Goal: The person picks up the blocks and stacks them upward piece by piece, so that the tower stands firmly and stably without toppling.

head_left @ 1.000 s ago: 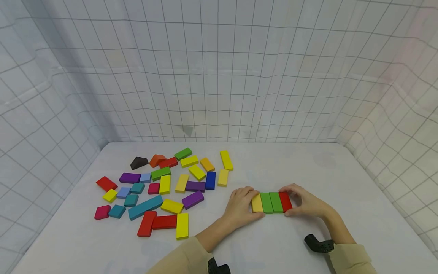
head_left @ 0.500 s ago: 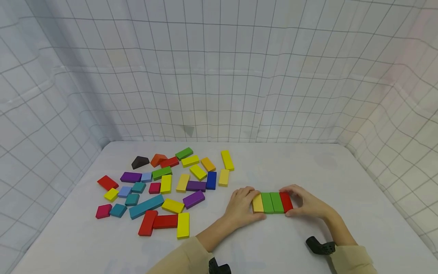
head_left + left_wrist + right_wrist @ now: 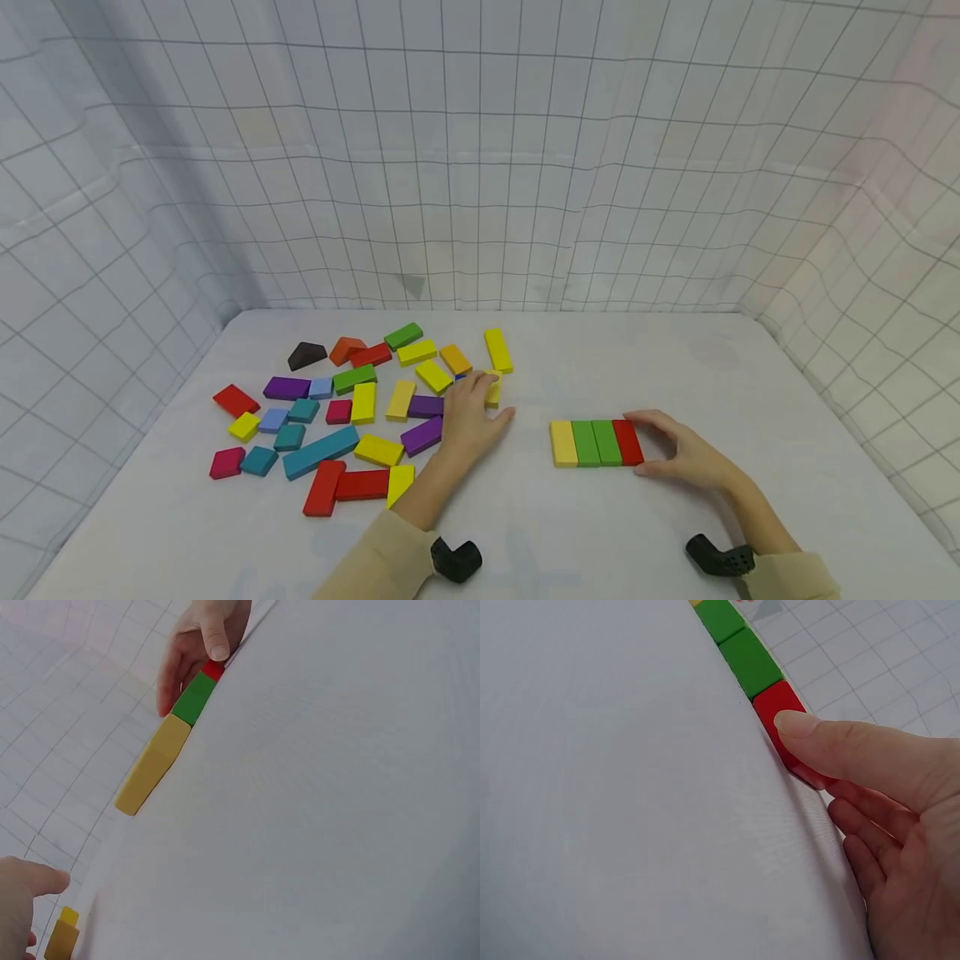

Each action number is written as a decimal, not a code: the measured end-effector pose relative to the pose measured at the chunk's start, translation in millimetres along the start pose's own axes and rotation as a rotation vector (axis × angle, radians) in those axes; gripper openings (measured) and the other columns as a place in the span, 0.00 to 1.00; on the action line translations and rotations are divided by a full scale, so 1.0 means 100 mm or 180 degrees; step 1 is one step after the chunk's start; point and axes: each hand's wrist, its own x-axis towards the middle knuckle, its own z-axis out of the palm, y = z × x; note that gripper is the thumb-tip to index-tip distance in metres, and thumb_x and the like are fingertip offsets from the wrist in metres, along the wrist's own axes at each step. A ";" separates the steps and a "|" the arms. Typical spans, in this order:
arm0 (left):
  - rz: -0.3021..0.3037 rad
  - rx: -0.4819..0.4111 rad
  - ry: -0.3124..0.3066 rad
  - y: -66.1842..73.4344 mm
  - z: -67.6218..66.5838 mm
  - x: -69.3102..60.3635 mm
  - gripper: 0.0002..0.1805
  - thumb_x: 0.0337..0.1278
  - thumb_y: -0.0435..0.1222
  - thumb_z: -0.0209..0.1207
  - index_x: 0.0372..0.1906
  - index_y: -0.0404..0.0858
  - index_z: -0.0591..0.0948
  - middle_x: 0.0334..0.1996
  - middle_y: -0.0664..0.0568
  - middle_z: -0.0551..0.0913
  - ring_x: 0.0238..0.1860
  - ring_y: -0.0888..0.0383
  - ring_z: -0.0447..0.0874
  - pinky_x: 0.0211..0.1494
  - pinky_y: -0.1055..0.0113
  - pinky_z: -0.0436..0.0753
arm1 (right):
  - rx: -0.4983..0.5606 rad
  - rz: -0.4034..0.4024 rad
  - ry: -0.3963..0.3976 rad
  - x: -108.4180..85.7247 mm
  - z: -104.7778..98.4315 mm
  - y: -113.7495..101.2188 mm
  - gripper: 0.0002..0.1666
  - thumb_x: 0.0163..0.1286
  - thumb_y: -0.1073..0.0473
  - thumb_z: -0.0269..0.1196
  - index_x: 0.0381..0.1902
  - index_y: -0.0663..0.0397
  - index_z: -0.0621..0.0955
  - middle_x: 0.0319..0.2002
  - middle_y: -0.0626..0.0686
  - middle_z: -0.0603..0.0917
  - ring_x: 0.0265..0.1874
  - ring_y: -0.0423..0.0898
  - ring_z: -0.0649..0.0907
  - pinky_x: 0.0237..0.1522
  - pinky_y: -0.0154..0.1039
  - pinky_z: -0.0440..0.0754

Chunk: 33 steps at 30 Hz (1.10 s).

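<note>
My left hand (image 3: 471, 418) is over the near right side of the scattered blocks, covering most of the blue block (image 3: 460, 378). Its thumb is spread to the right, and a pale yellow block (image 3: 493, 393) shows just beyond the fingers. On the right, a row lies flat: a pale yellow block (image 3: 563, 443), two green blocks (image 3: 596, 442) and a red block (image 3: 627, 442) at the right end. My right hand (image 3: 686, 450) holds the red block by its far and near ends, thumb on the near end, as the right wrist view also shows.
Many coloured blocks lie spread over the table's left half, among them a long teal block (image 3: 322, 452), a black block (image 3: 307, 356) and an orange block (image 3: 347, 350). A yellow block (image 3: 498, 350) lies farther back. Gridded white curtain (image 3: 487, 167) surrounds the table (image 3: 675, 358).
My left hand has left the pale yellow end of the row and moved left to the scattered blocks. My right hand has shifted slightly right along the red block; the row stays together.
</note>
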 end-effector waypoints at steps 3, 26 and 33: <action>-0.0106 0.0159 -0.0006 -0.02 -0.01 0.00 0.27 0.44 0.46 0.65 0.50 0.37 0.76 0.50 0.44 0.74 0.53 0.46 0.69 0.61 0.50 0.62 | 0.0037 -0.0037 0.0029 0.00 0.01 0.01 0.40 0.50 0.55 0.71 0.60 0.54 0.70 0.60 0.56 0.69 0.58 0.25 0.62 0.56 0.17 0.54; 0.0237 0.0030 -0.0101 0.01 0.07 0.01 0.14 0.45 0.30 0.63 0.42 0.35 0.83 0.43 0.47 0.81 0.45 0.48 0.76 0.52 0.53 0.68 | 0.0063 -0.0081 0.0013 0.00 0.01 0.03 0.38 0.50 0.54 0.71 0.59 0.52 0.71 0.59 0.55 0.70 0.59 0.26 0.62 0.56 0.16 0.54; 0.0344 -0.0848 -0.0582 0.10 0.17 0.09 0.15 0.49 0.27 0.61 0.46 0.32 0.81 0.47 0.45 0.79 0.47 0.50 0.75 0.51 0.60 0.75 | 0.0004 -0.0051 0.0036 0.00 0.01 0.04 0.38 0.50 0.54 0.71 0.59 0.51 0.71 0.59 0.54 0.70 0.58 0.26 0.62 0.56 0.16 0.54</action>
